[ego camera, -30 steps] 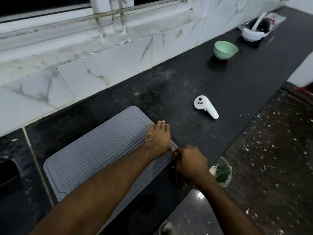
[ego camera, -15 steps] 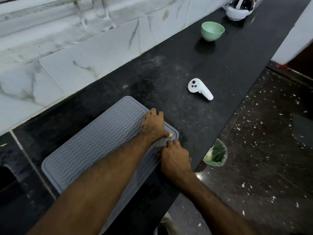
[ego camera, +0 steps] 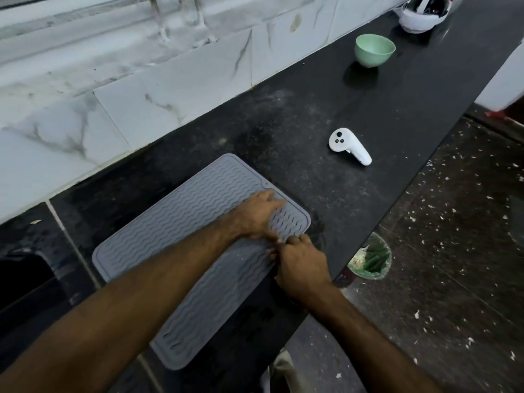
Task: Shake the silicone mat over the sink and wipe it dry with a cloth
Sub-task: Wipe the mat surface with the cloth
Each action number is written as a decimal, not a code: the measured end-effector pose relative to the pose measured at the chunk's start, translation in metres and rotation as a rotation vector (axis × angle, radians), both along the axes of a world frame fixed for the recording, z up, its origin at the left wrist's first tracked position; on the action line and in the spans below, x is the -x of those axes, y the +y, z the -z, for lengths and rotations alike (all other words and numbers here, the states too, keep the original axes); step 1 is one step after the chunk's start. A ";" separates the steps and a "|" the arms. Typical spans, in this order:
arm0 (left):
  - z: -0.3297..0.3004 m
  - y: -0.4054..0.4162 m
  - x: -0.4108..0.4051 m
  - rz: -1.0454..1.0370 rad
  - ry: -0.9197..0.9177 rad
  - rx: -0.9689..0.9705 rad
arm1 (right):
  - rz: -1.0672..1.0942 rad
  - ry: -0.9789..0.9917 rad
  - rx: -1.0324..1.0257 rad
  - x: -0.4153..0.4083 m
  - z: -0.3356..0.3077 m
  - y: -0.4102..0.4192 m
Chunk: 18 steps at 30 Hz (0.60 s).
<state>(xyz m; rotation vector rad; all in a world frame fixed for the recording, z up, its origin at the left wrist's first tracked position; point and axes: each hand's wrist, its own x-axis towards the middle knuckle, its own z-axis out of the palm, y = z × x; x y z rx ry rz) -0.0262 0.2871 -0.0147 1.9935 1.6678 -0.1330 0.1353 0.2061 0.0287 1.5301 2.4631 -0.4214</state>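
Observation:
A grey silicone mat (ego camera: 184, 222) with a wavy ribbed surface lies flat on the black counter (ego camera: 326, 109). My left hand (ego camera: 258, 217) rests flat on the mat's right end, fingers straight and pointing right. My right hand (ego camera: 300, 265) sits at the mat's near edge just below the left hand, fingers curled. It grips a dark cloth, which is almost entirely hidden under the hand. The dark sink (ego camera: 22, 279) is at the far left, beside the mat.
A white controller (ego camera: 350, 147) lies on the counter right of the mat. Farther back stand a green bowl (ego camera: 374, 49) and a white object (ego camera: 419, 15). A marble-tiled wall runs behind. On the speckled floor below the counter edge stands a bin of green scraps (ego camera: 371, 258).
My right hand has come up from the counter's front edge onto the mat's near edge. My left hand has slid a little toward the mat's right end.

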 end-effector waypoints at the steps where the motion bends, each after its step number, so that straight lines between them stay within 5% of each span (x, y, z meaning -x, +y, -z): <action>1: 0.004 -0.007 0.004 0.065 0.024 0.000 | -0.015 -0.006 -0.020 0.004 0.002 -0.004; 18: 0.012 -0.050 0.020 0.142 -0.096 -0.112 | -0.347 0.000 -0.030 0.057 0.009 -0.109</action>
